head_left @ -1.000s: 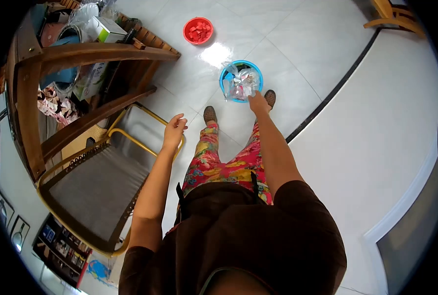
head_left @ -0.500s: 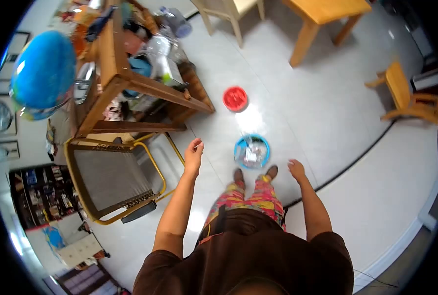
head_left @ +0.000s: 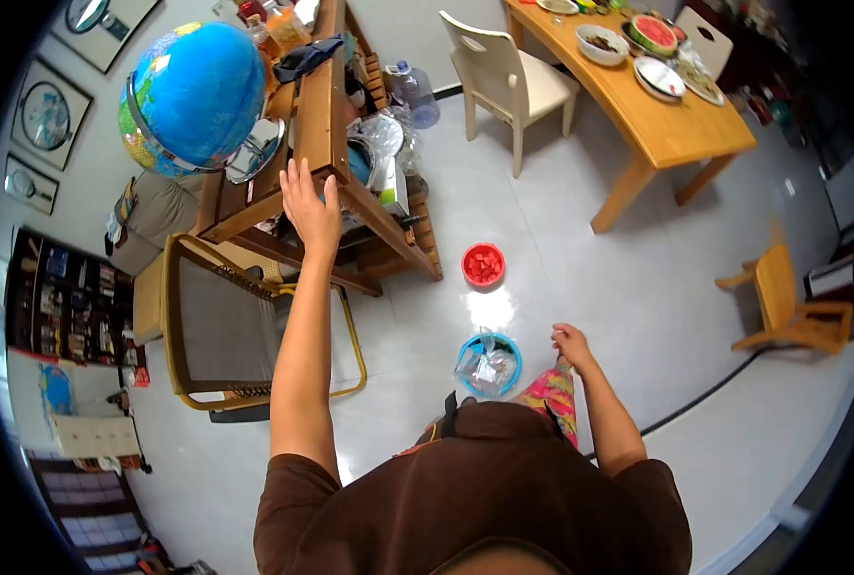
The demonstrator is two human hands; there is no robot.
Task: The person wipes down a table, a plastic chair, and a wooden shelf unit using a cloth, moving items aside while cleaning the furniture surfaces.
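Brown wood forms the desk [head_left: 323, 120] at eleven o'clock from the person's body, and the left hand [head_left: 312, 220] is stretched out at its near corner, back of the hand facing up. Its fingers are long and spread, the thumb held apart, grasping nothing; whether they touch the wood cannot be told from this angle. A blue globe [head_left: 197, 96] stands between ten and eleven o'clock from that hand.

At one o'clock, closer to the body, the right hand [head_left: 571, 343] hangs low near the floral trousers [head_left: 558, 401]. Its fingers are loosely bent, and one cannot tell whether they hold anything.

On the pale tiled floor [head_left: 600, 287] at twelve o'clock sits a blue basin [head_left: 518, 366], with clear plastic [head_left: 492, 367] heaped in it. Beyond it, also at twelve, is a red basin [head_left: 484, 285] of red pieces [head_left: 484, 265]. A grey chair [head_left: 221, 307] with a yellowish frame stands at ten o'clock, near the left forearm. Farther off, a pale chair [head_left: 544, 86] stands at twelve and a wooden table [head_left: 681, 134] at one, bearing dishes and a cut watermelon [head_left: 653, 34].
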